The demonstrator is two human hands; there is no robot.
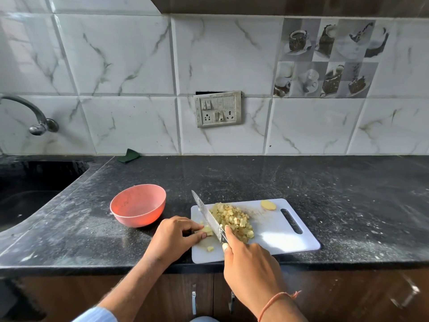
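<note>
**Q:** What is on the worktop (301, 177)?

**A:** A white cutting board (278, 238) lies near the front edge of the dark speckled stone, its handle slot at the right end. Just left of the board, not touching it, stands a pink bowl (139, 217).

**Q:** Where is the food?

**A:** On the board. A heap of pale yellow diced pieces (234, 219) sits in the middle. To the left of it lies a small uncut chunk (207, 230), and one loose cube (210, 248) rests nearer the front edge. A rounded end slice (268, 204) lies apart at the back, beside the slot.

**Q:** And the hands?

**A:** The left hand (176, 233) rests on the board's left edge. Its grip is curled – fingertips and thumb pinching the chunk. The right hand (250, 263) has its grip wrapped round the handle of a knife (206, 214), forefinger lying along the blade's right face. The blade runs away from the person between the chunk and the heap, its tip pointing toward the wall. An orange thread circles the right wrist.

**Q:** Anything behind?

**A:** Marble-patterned wall tiles with a switch panel (217, 109). A sink (34, 189) and a curved tap (34, 117) are at the far left – a green scrub pad (129, 156) lies against the wall.
</note>
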